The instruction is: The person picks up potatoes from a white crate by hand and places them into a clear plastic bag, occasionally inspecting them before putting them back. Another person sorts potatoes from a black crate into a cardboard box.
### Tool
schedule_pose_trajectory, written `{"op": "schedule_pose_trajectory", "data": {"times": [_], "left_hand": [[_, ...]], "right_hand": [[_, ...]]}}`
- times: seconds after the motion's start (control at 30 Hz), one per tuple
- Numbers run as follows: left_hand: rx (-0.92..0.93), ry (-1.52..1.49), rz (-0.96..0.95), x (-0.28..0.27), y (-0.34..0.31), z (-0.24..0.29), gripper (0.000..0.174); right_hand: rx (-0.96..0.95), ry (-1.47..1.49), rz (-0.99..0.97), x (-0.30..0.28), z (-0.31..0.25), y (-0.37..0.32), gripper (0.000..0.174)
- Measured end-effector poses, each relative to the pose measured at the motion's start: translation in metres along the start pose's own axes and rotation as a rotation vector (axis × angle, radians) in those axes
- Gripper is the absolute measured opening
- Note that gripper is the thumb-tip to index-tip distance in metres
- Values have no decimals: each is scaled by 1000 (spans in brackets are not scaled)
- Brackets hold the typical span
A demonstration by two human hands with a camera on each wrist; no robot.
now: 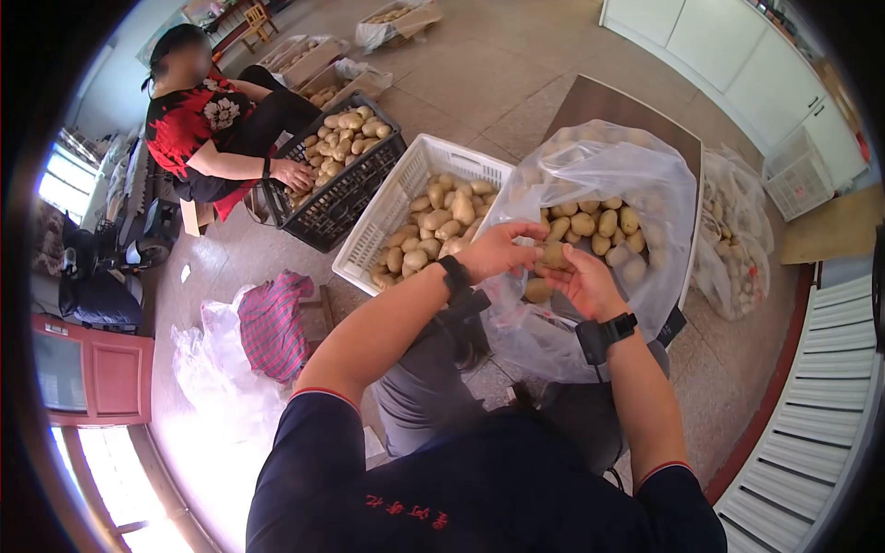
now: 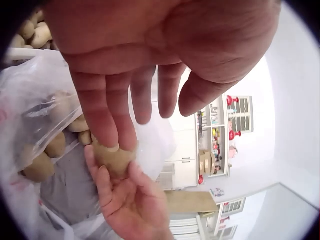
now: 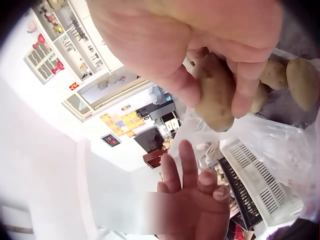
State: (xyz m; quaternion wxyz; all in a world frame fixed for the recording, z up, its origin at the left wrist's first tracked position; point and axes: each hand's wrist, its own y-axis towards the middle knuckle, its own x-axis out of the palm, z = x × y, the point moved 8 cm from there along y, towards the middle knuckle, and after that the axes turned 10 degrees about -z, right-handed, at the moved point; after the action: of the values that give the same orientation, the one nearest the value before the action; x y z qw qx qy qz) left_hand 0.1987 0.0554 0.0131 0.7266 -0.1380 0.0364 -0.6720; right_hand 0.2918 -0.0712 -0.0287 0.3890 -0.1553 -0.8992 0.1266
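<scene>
A clear plastic bag (image 1: 599, 161) full of potatoes stands open in front of me. My right hand (image 1: 567, 269) grips one potato (image 1: 553, 255) at the bag's mouth, fingers and thumb curled round the potato (image 3: 217, 95). My left hand (image 1: 521, 240) reaches in from the left with straight fingers. In the left wrist view its fingertips (image 2: 112, 135) touch the potato (image 2: 115, 160), which lies in the right hand (image 2: 132, 200). The right wrist view shows the left hand (image 3: 192, 200) spread open below.
A white crate (image 1: 369, 244) of potatoes stands left of the bag, with a black crate (image 1: 341, 207) of potatoes beyond it. A seated person (image 1: 207, 124) reaches into the black crate. More bagged potatoes (image 1: 737, 263) lie at right. A checked cloth (image 1: 272, 323) lies on the floor.
</scene>
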Motion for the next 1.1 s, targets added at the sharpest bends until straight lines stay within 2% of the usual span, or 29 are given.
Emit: {"op": "schedule_pose_trajectory", "data": {"times": [0.03, 0.17, 0.23, 0.37, 0.43, 0.47, 0.53, 0.6, 0.63, 0.7, 0.83, 0.9, 0.97, 1.1], "left_hand": [[13, 102, -4, 2, 1, 0, 46], [9, 118, -18, 5, 4, -1, 48], [-13, 63, -67, 5, 5, -4, 48], [-67, -53, -19, -10, 3, -10, 42], [-24, -254, 97, -27, 0, -14, 36], [-26, -254, 94, -33, 0, -15, 36], [66, -392, 219, -56, -5, -13, 31], [65, -445, 246, -74, -11, -14, 29], [91, -485, 294, -87, -14, -19, 30], [111, -530, 331, -103, -17, -28, 32], [115, -580, 511, -137, -30, -46, 32], [115, -583, 573, -152, -34, -57, 32], [8, -555, 706, -169, -43, -76, 30], [-57, -578, 733, -187, -55, -98, 30]], "right_hand": [[3, 0, -5, 7, 1, 1, 30], [40, -182, 43, 16, 9, 12, 37], [55, -249, 53, 20, 13, 17, 42], [64, -312, 94, 21, 13, 19, 44], [58, -325, 118, 17, 13, 19, 44], [-1, -381, 154, 11, 8, 21, 40], [-59, -434, 195, -5, 10, 24, 36], [-146, -640, 227, -23, 11, 27, 23], [-145, -638, 236, -33, 18, 29, 23], [-332, -1360, 298, -30, 9, 21, 18], [-316, -1517, 218, -16, 27, 11, 27], [-381, -1832, 158, 3, 35, 7, 31], [-350, -1880, 109, 9, 41, 4, 33], [-297, -1970, 73, 9, 54, 5, 39]]}}
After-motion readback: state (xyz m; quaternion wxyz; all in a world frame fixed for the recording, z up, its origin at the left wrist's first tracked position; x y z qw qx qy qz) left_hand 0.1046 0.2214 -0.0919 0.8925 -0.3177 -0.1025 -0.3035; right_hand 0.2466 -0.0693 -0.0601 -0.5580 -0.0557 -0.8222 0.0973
